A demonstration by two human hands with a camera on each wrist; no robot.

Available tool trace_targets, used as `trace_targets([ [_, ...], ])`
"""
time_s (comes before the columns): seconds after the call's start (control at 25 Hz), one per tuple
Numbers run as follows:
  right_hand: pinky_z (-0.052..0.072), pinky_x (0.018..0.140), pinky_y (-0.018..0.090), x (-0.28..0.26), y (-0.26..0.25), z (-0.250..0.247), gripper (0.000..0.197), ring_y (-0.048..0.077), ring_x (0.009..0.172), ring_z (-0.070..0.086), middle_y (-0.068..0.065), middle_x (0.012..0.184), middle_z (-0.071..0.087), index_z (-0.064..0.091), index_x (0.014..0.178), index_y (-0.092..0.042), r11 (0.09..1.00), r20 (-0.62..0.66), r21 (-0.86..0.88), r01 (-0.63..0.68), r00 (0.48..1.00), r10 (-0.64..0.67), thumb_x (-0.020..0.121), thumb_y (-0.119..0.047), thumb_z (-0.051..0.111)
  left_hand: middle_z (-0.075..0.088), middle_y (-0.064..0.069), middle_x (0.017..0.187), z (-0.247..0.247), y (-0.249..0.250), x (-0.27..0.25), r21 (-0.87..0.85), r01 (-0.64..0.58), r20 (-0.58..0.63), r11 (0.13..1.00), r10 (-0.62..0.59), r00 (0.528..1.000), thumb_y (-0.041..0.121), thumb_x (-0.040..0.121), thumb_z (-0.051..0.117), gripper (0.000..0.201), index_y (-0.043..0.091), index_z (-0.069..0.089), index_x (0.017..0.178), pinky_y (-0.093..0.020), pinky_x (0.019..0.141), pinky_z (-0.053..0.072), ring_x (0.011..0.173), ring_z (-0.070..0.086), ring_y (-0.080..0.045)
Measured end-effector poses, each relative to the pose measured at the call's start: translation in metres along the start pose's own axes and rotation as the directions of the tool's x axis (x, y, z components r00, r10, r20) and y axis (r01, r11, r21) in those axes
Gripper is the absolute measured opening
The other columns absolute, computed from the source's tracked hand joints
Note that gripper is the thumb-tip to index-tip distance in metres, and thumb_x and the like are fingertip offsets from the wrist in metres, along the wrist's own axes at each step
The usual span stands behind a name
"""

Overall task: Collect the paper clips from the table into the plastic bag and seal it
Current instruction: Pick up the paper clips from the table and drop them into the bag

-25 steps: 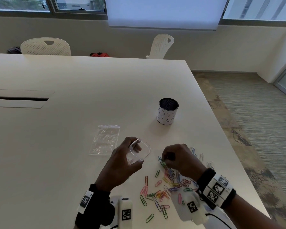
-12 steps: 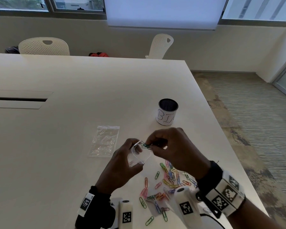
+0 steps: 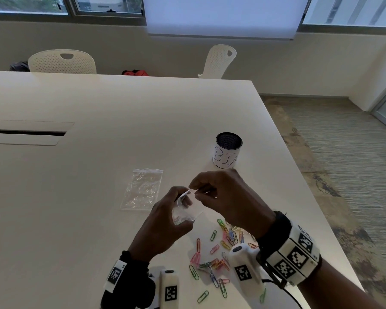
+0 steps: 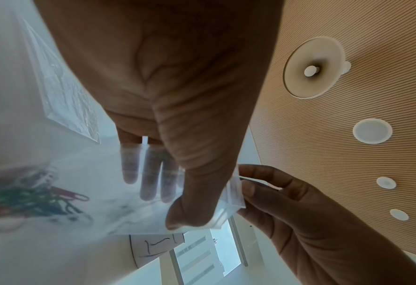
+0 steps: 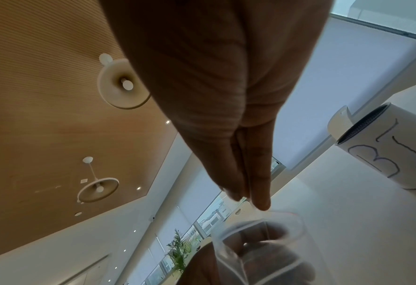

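Note:
My left hand (image 3: pixel 183 208) holds a small clear plastic bag (image 3: pixel 193 214) upright above the table (image 3: pixel 87 208), thumb in front and fingers behind it. The left wrist view shows the thumb (image 4: pixel 189 212) pressing near the zip strip, with several coloured clips (image 4: pixel 31 196) lying inside the bag (image 4: pixel 109 216). My right hand (image 3: pixel 195 190) has its fingertips pinched together on a paper clip at the bag's open mouth (image 5: pixel 262 221), the clip mostly hidden by them. Several loose coloured paper clips (image 3: pixel 218 250) lie scattered on the table below my right wrist.
A second clear plastic bag (image 3: pixel 143 188) lies flat to the left of my hands. A white cup marked BIN (image 3: pixel 227 152) stands just beyond them. The table's right edge (image 3: pixel 310 197) is close by. Two white chairs (image 3: pixel 62 62) stand at the far side.
My right hand picked a clip from the pile, rose to the bag held by my left hand, and now has its fingertips at the bag's mouth. The left hand tilted the bag slightly.

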State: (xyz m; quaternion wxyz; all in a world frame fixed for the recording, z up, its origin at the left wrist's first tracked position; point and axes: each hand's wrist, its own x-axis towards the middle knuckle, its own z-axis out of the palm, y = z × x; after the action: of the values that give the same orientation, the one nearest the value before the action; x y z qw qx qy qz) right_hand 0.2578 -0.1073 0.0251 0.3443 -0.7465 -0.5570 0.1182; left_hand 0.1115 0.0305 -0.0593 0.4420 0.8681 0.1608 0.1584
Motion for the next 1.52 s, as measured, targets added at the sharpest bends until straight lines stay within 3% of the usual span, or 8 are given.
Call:
trace_targets([
  [0.12,0.06,0.085,0.014,-0.005,0.009,-0.013,0.019,0.002,0.085,0.075,-0.001,0.099,0.08,0.077,0.107,-0.013,0.999,-0.06,-0.004,-0.041,0.997,0.04,0.089,-0.01,0.078,0.065,0.015,0.107,0.001,0.0,0.0,-0.002,-0.002,0.003,1.0,0.002,1.0,0.019,0.081,0.083,0.055,0.032,0.052,0.125,-0.02,0.084,0.055,0.102,0.065,-0.009],
  [0.36,0.054,0.07,0.014,-0.026,0.086,-0.03,0.015,0.004,0.078,0.072,-0.003,0.094,0.078,0.08,0.101,-0.017,0.929,-0.036,-0.145,-0.34,0.94,0.338,0.091,-0.008,0.075,0.066,0.017,0.107,0.002,0.0,0.001,-0.013,0.007,0.006,1.0,-0.007,1.0,0.016,0.081,0.083,0.057,0.032,0.052,0.126,-0.017,0.087,0.052,0.106,0.064,-0.006],
  [0.68,0.051,0.103,0.04,-0.057,0.147,-0.012,0.04,0.03,0.124,0.057,0.012,0.133,0.059,0.062,0.137,-0.014,0.711,-0.063,-0.417,-0.566,0.798,0.599,0.099,-0.005,0.053,0.065,0.018,0.109,0.004,0.001,0.003,0.0,0.018,0.027,1.0,-0.018,0.999,0.019,0.082,0.084,0.057,0.032,0.051,0.127,-0.008,0.083,0.05,0.11,0.062,0.0],
  [0.84,0.051,0.103,0.038,-0.055,0.128,0.002,0.035,0.025,0.122,0.056,0.008,0.131,0.056,0.061,0.136,-0.017,0.776,-0.007,-0.339,-0.532,0.826,0.564,0.105,-0.032,0.052,0.065,0.019,0.109,0.005,0.001,0.004,0.01,0.024,0.039,1.0,-0.024,0.999,0.019,0.082,0.084,0.059,0.034,0.05,0.127,-0.016,0.082,0.057,0.109,0.062,-0.002],
  [1.04,0.05,0.103,0.036,-0.054,0.086,0.021,0.07,0.018,0.125,0.049,0.0,0.135,0.05,0.052,0.14,-0.026,0.796,0.148,-0.412,-0.444,0.829,0.54,0.085,-0.066,0.066,0.065,0.017,0.109,0.005,0.002,0.003,0.008,0.04,0.031,0.999,-0.04,0.999,0.016,0.081,0.084,0.06,0.034,0.051,0.126,-0.023,0.085,0.058,0.106,0.065,-0.008],
  [1.2,0.047,0.105,0.032,-0.052,0.072,0.033,0.057,0.018,0.121,0.052,0.001,0.133,0.052,0.055,0.137,-0.026,0.818,0.171,-0.422,-0.391,0.852,0.495,0.087,-0.046,0.075,0.065,0.017,0.109,0.005,0.003,0.003,0.002,0.039,0.038,0.999,-0.039,0.999,0.016,0.082,0.084,0.058,0.033,0.051,0.126,-0.02,0.083,0.058,0.104,0.065,-0.007],
  [1.36,0.052,0.1,0.03,-0.051,0.068,0.038,0.025,0.02,0.111,0.061,0.002,0.123,0.059,0.065,0.125,-0.021,0.848,0.136,-0.385,-0.363,0.887,0.441,0.1,-0.019,0.061,0.065,0.016,0.109,0.006,0.003,0.001,-0.004,0.039,0.026,0.999,-0.039,0.999,0.018,0.081,0.084,0.057,0.032,0.051,0.125,-0.011,0.081,0.054,0.105,0.064,-0.007],
  [1.52,0.059,0.086,0.029,-0.048,0.071,0.042,0.025,0.018,0.091,0.068,0.004,0.11,0.065,0.072,0.111,-0.014,0.859,0.079,-0.391,-0.332,0.917,0.39,0.101,-0.006,0.051,0.065,0.016,0.108,0.006,0.004,0.0,-0.005,0.036,0.023,0.999,-0.036,0.999,0.019,0.082,0.085,0.057,0.033,0.051,0.125,-0.018,0.081,0.057,0.106,0.064,-0.008],
])
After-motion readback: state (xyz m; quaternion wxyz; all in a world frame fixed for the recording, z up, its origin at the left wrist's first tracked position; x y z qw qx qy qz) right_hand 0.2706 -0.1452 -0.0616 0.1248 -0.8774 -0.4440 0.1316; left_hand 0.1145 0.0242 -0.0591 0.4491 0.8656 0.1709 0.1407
